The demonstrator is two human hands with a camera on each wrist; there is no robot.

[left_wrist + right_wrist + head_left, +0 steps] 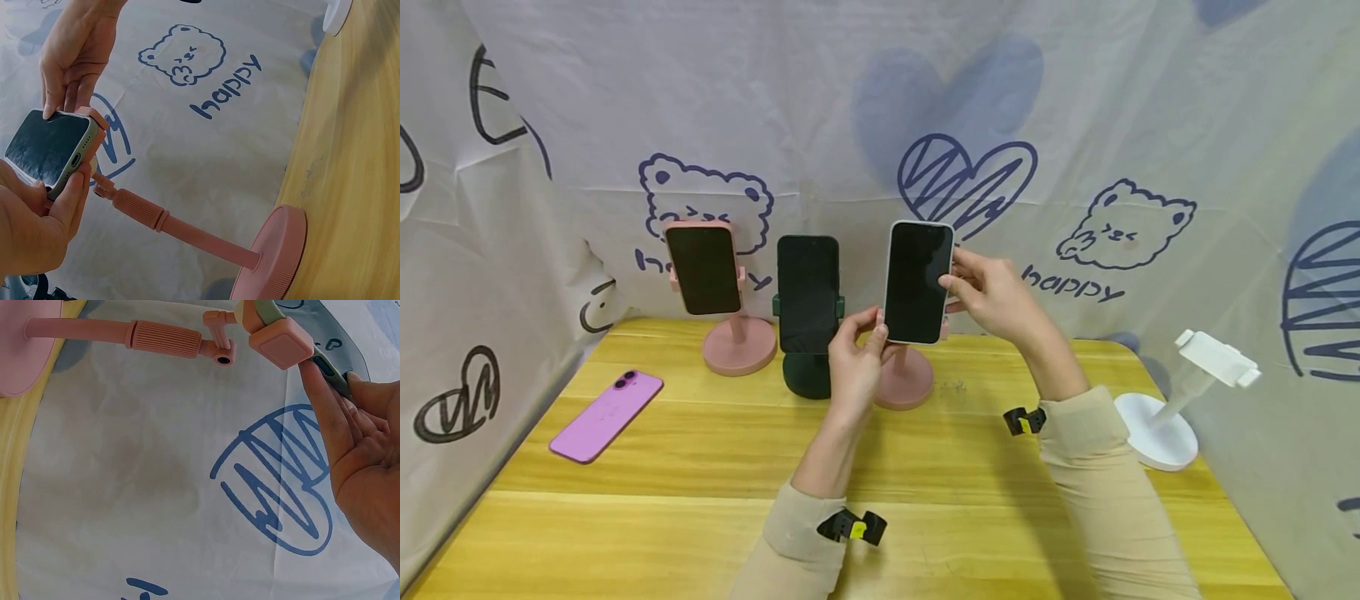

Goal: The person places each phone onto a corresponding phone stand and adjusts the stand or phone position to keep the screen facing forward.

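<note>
A phone with a dark screen and pale case (917,282) stands upright in the holder of a pink phone stand (906,387). My left hand (856,365) grips its lower left corner, thumb at the front edge. On the opposite side, my right hand (996,300) pinches the right edge, its thumb over the screen. From the left wrist, the stand's pole (200,240) runs up behind the phone (47,147). In the right wrist view a pink clamp block (282,342) sits against the phone's side, right beside my right fingers (328,415).
To the left, a pink stand (739,348) and a dark green stand (805,379) each hold a phone. A purple phone (606,417) lies face down on the wooden table (700,533). A white stand (1157,433) without a phone is at the right. A printed cloth (820,100) hangs behind.
</note>
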